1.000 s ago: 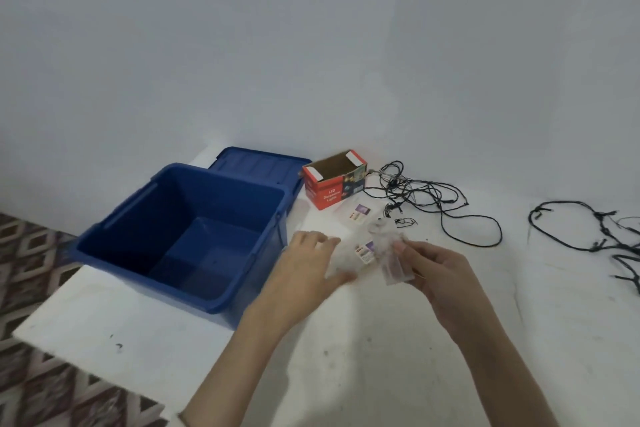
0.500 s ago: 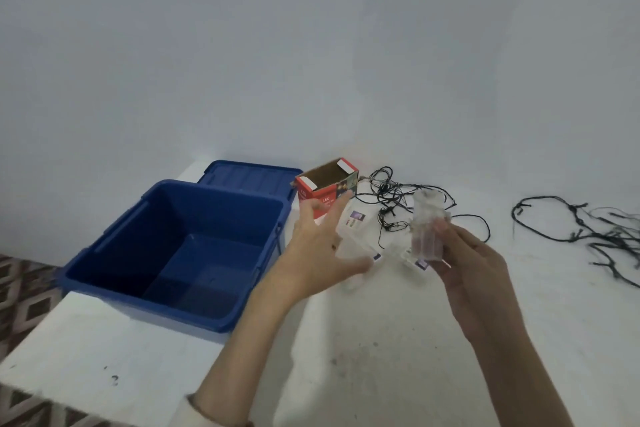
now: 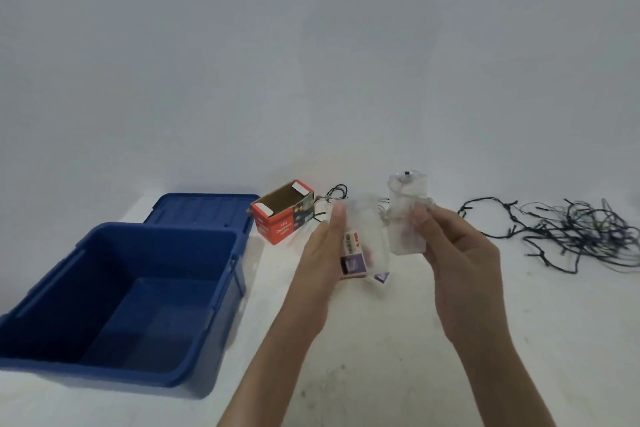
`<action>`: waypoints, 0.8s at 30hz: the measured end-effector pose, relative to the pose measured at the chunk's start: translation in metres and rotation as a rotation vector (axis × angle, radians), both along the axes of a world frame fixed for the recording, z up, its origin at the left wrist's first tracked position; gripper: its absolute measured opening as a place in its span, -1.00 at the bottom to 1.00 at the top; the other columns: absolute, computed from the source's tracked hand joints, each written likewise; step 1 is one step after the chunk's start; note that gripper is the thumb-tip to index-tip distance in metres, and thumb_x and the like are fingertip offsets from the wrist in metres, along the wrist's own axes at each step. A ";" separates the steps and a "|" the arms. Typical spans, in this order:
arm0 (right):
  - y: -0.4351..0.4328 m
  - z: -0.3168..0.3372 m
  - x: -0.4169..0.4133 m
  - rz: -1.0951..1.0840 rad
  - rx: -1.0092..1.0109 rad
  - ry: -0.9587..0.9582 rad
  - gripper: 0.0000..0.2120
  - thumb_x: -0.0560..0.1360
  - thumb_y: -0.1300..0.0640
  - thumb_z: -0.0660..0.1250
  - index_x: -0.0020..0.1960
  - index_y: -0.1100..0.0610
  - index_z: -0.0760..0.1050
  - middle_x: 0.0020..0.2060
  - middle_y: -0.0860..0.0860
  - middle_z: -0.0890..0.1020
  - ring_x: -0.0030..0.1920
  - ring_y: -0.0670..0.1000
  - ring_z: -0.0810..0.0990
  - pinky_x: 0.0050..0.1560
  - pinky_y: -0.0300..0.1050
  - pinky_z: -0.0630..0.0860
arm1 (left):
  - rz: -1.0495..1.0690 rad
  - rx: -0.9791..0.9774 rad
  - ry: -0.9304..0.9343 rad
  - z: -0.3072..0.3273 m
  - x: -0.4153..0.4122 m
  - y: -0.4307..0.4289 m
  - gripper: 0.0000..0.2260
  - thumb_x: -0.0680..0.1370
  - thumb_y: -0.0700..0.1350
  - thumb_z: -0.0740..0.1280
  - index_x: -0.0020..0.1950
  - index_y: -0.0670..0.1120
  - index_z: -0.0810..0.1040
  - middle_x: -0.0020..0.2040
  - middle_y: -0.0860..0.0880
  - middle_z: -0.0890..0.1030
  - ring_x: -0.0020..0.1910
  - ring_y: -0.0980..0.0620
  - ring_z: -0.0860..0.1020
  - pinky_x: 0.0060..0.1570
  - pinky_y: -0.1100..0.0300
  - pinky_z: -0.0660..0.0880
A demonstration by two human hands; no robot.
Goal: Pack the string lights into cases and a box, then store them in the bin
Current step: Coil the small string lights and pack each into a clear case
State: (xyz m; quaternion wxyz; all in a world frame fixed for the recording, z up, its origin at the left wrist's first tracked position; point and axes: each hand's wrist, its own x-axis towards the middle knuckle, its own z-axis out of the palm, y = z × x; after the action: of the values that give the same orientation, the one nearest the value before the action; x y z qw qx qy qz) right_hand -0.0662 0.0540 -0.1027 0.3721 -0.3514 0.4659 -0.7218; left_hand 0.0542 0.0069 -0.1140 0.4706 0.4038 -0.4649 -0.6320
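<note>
Head view, left to right: open blue bin (image 3: pixel 114 291) with nothing in it, lid (image 3: pixel 202 210) behind, red LED-lights box (image 3: pixel 282 215) open-topped. Left hand (image 3: pixel 323 262) fingers closed on a clear plastic case (image 3: pixel 367 239) with a purple label; right hand (image 3: pixel 457 253) pinches a translucent battery pack (image 3: pixel 407 218) upright. Both look light, rigid and slick: grip the flat sides. Black string lights (image 3: pixel 571 230) lie tangled far right; limp, snag-prone. White table (image 3: pixel 398 357), plain wall.
</note>
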 end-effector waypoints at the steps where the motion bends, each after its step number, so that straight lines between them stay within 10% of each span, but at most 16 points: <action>1: -0.001 0.002 0.000 -0.025 0.003 0.033 -0.78 0.34 0.01 0.40 -0.11 0.12 0.67 -0.15 0.02 0.72 -0.14 -0.05 0.64 -0.02 -0.20 0.54 | 0.004 -0.006 0.033 0.002 -0.002 0.001 -0.64 0.50 0.21 0.15 -0.23 0.09 0.66 -0.30 0.02 0.67 -0.29 0.03 0.64 -0.10 0.05 0.58; 10: 0.001 0.003 0.000 -0.196 0.024 0.184 -0.91 0.41 0.10 0.42 -0.09 0.04 0.64 -0.29 -0.14 0.70 -0.28 -0.23 0.61 -0.23 -0.44 0.46 | 0.072 -0.052 0.194 0.010 -0.023 0.011 -0.68 0.55 0.15 0.11 -0.11 -0.04 0.50 -0.29 -0.04 0.62 -0.37 0.08 0.60 -0.33 0.25 0.57; 17: 0.004 0.000 0.007 -0.250 0.043 0.375 -0.84 0.38 0.00 0.43 -0.10 0.05 0.62 -0.24 -0.09 0.68 -0.26 -0.14 0.62 -0.24 -0.42 0.47 | 0.047 -0.073 0.101 0.014 -0.026 0.017 -0.52 0.44 0.36 0.11 0.18 0.12 0.50 0.12 0.03 0.64 0.09 0.07 0.61 0.19 0.04 0.48; 24: 0.007 0.003 0.006 -0.149 0.007 0.616 -0.88 0.50 -0.09 0.25 -0.19 -0.19 0.52 -0.18 -0.20 0.62 -0.16 -0.15 0.59 -0.22 -0.47 0.42 | 0.069 -0.094 0.074 0.017 -0.025 0.018 -0.59 0.45 0.25 0.11 0.15 0.07 0.49 0.05 0.01 0.66 0.03 0.03 0.64 0.13 -0.02 0.53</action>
State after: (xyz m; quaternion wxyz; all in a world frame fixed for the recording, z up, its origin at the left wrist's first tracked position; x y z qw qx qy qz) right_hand -0.0602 0.0611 -0.1000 0.1607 -0.5170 0.5835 -0.6053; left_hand 0.0293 0.0250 -0.0970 0.5276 0.3733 -0.4621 -0.6073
